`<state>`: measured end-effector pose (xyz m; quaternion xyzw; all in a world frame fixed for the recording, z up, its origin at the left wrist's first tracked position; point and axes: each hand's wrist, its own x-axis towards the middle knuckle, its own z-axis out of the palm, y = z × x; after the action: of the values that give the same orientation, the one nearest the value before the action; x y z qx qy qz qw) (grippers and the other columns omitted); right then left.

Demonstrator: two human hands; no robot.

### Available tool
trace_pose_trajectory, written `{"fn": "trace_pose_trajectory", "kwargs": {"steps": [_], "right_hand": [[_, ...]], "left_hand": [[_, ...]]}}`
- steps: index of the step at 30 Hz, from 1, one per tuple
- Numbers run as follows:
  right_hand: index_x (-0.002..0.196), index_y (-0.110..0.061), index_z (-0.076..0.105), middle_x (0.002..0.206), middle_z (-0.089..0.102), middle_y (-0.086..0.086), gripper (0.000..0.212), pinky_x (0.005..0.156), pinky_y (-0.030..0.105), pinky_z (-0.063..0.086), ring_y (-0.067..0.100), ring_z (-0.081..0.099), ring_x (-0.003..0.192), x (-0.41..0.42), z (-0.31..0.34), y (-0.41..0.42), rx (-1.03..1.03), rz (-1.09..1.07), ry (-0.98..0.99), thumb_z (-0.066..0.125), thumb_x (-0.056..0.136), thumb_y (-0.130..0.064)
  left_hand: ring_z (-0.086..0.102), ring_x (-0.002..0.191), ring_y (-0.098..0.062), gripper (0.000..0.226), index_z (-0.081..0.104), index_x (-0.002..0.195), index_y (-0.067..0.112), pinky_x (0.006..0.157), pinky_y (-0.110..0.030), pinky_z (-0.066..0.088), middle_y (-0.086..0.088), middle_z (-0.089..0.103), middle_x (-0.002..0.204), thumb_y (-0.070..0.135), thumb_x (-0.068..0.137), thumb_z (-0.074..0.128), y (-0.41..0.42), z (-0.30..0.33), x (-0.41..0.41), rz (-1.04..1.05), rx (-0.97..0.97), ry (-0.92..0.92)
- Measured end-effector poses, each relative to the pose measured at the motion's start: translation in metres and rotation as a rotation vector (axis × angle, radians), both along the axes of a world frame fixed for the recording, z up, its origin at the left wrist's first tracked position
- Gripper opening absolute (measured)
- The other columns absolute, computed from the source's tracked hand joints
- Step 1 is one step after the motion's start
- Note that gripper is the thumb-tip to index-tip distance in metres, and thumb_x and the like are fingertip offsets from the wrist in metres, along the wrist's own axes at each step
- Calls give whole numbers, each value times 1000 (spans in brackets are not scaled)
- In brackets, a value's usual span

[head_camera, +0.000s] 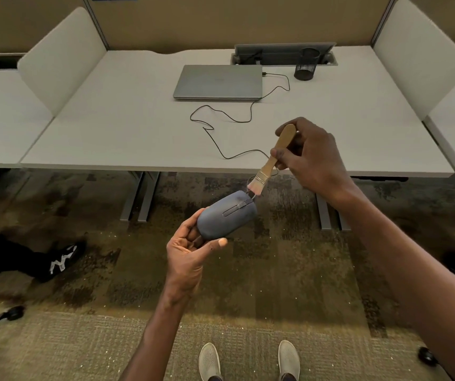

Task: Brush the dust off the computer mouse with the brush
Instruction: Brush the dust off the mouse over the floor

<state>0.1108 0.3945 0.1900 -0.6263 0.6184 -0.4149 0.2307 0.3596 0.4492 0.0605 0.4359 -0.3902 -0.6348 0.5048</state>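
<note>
Matt grey-blue plastic on the mouse [227,215], smooth; brush [273,158] with bare light wood handle, shiny metal ferrule, pale soft bristles. Matt smooth white desk [127,133], brushed-metal-look laptop [218,81] upper centre, black wire-mesh cup [306,64]. Rough mottled carpet [289,270] across lower frame.

The laptop [218,82] lies on the desk [111,133], the mesh cup [306,64] to its right. Before the desk's front edge, the left hand [190,248] holds the mouse [226,214]; the brush [273,158], in the right hand [311,158], touches the mouse's far end.
</note>
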Motion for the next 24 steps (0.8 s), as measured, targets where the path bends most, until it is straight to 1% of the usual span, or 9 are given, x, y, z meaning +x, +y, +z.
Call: {"fn": "trace_pose_trajectory", "kwargs": {"steps": [2,4,6,8,12,16,19,22,24], "right_hand": [[113,-7,59,93,71,12,25,74,30,64,17,76,77,-3,5,0,-8,40,-27,72,91,-6],[110,-4,59,91,70,13,22,75,31,64,17,76,79,-5,12,1,36,158,-49,70,91,0],[108,-1,59,89,68,11,19,75,31,64,19,76,83,-5,16,1,84,284,-48,66,92,5],[106,-2,59,86,67,7,18,75,32,64,21,75,85,-3,15,0,95,347,-17,64,92,8],[103,-3,59,85,67,4,21,74,32,64,16,75,82,4,11,-6,55,352,-7,58,91,15],[102,-3,59,86,68,9,27,75,33,63,16,73,80,10,10,-13,13,325,-17,51,89,20],[101,-8,57,89,68,14,31,74,29,62,15,73,80,12,12,-13,-20,294,-30,51,89,20],[103,-6,56,92,68,16,28,73,26,61,16,73,83,6,19,-10,-22,311,-23,53,91,19],[105,-3,56,90,67,12,24,73,25,60,18,73,85,1,23,-8,43,379,-3,54,92,17]], "left_hand": [[71,110,-14,91,62,123,20,81,-21,60,3,75,118,20,41,100,0,-1,1,1,-8,-12],[72,107,-13,84,62,123,20,80,-20,60,5,76,115,8,46,95,1,-3,2,-8,-19,-10],[72,109,-14,91,63,124,19,81,-20,59,2,75,117,17,41,100,1,-4,2,-12,-18,-1],[71,112,-17,95,64,124,20,82,-21,59,-2,74,121,28,38,102,1,-3,1,-12,-6,10],[71,113,-18,94,64,124,21,83,-21,59,-4,73,122,29,38,102,3,-4,3,-45,0,18],[71,113,-18,94,65,122,23,83,-22,59,-1,74,120,32,36,103,6,-2,4,-81,-6,1],[71,112,-18,91,66,121,25,82,-22,59,0,75,119,32,37,102,6,-1,3,-69,-6,-9],[71,112,-18,92,65,121,25,81,-21,59,1,75,119,32,37,102,4,2,3,-54,-4,-7],[71,113,-18,93,64,122,24,82,-21,59,1,74,119,33,38,102,3,2,5,-53,-9,0]]}}
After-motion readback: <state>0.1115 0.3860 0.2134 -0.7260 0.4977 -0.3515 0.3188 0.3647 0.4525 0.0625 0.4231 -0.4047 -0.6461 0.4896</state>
